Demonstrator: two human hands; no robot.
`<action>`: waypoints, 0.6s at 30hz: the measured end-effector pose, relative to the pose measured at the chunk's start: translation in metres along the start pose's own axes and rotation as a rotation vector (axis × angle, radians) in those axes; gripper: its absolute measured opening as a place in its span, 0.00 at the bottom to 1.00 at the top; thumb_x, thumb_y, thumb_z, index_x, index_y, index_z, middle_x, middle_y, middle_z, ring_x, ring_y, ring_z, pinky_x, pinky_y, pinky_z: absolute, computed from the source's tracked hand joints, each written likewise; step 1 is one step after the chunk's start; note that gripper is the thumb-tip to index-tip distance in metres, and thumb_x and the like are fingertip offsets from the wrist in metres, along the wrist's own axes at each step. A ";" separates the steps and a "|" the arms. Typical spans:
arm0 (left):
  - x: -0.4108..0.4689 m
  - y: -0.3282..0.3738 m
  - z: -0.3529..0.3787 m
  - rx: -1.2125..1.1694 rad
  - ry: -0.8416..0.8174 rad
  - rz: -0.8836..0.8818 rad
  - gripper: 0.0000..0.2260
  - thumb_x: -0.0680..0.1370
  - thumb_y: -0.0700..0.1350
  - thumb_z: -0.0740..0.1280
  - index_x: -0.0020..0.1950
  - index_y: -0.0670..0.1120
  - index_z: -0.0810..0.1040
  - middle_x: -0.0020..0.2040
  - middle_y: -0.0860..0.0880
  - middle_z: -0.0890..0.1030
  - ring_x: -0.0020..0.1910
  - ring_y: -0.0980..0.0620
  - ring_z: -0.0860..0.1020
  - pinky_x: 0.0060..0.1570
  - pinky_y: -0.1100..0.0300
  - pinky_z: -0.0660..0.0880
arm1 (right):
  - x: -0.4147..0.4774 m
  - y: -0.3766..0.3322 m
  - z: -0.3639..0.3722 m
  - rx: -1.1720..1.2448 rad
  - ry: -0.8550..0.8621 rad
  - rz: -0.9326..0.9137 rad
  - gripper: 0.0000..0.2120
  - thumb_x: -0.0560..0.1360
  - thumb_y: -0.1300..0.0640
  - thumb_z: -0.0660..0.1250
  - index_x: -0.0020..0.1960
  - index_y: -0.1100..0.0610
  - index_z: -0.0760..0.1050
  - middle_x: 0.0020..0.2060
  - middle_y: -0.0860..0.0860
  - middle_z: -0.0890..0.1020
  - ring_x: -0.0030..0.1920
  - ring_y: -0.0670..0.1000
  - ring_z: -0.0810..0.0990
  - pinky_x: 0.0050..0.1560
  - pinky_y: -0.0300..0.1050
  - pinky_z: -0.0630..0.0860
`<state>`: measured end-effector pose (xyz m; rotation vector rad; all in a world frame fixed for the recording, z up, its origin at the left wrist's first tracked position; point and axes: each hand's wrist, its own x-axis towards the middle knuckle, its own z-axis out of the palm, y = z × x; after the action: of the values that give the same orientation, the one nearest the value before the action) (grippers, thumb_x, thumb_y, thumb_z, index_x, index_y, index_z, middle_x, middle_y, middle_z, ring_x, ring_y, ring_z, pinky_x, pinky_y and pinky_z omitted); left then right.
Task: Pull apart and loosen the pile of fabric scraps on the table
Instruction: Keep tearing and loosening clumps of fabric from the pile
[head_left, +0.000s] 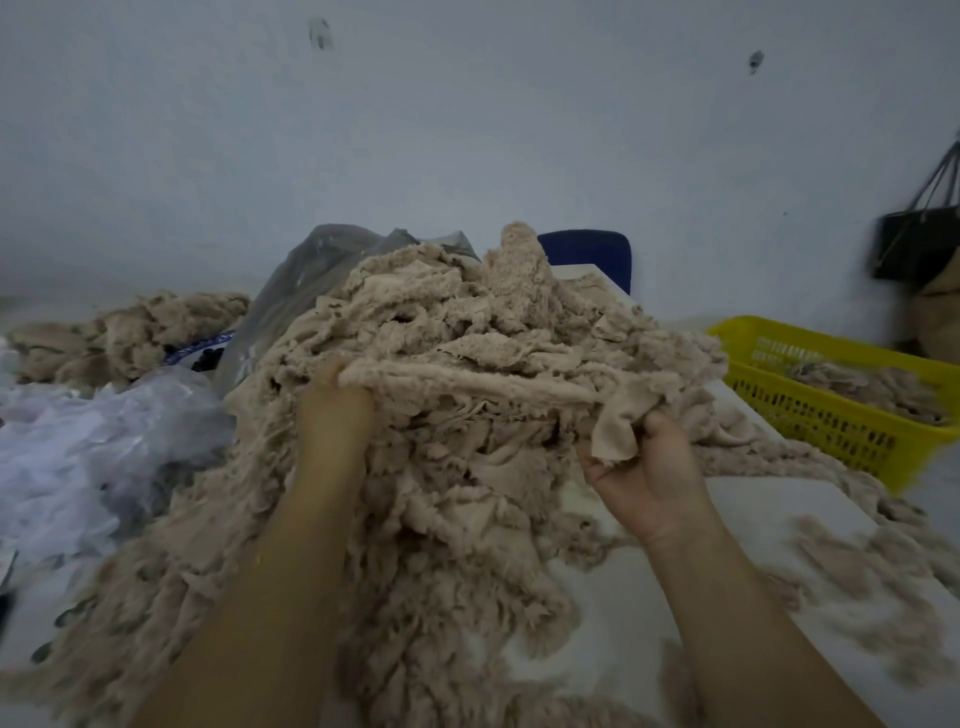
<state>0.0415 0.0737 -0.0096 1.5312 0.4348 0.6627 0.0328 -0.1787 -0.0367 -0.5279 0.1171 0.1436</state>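
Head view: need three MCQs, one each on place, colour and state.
1. Where is the basket relative to the pile?
A) to its left
B) to its right
C) on top of it

2. What colour is the basket?
A) yellow
B) red
C) green

3. What is the right hand doing?
A) lying flat on the table
B) gripping a scrap
C) out of view

Key:
1 B: it sits at the right of the frame, beside the pile.
2 A: its mesh walls are bright yellow.
3 B: its fingers curl round a beige scrap at the pile's right side.
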 end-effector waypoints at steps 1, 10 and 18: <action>-0.001 0.003 -0.002 -0.095 0.028 -0.027 0.18 0.77 0.35 0.58 0.59 0.51 0.79 0.39 0.55 0.79 0.30 0.58 0.76 0.30 0.64 0.76 | 0.000 0.002 0.001 0.031 0.004 0.008 0.12 0.82 0.59 0.56 0.41 0.56 0.72 0.26 0.48 0.72 0.26 0.46 0.68 0.25 0.37 0.66; -0.044 0.070 -0.003 0.171 -0.076 0.940 0.06 0.80 0.52 0.65 0.43 0.57 0.73 0.35 0.65 0.76 0.32 0.67 0.74 0.27 0.74 0.65 | 0.011 -0.001 -0.020 0.021 0.098 -0.024 0.15 0.77 0.68 0.55 0.36 0.54 0.64 0.26 0.48 0.65 0.23 0.44 0.62 0.23 0.33 0.60; -0.021 0.040 -0.013 -0.591 -0.675 -0.584 0.07 0.75 0.37 0.62 0.37 0.40 0.73 0.26 0.47 0.75 0.18 0.56 0.71 0.16 0.65 0.67 | 0.000 0.029 -0.004 -1.118 0.051 -0.517 0.18 0.76 0.36 0.63 0.63 0.39 0.71 0.64 0.37 0.67 0.65 0.42 0.67 0.62 0.37 0.68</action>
<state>0.0125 0.0666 0.0268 0.9075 0.1267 -0.1929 0.0280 -0.1560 -0.0545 -1.6543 -0.0680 -0.3415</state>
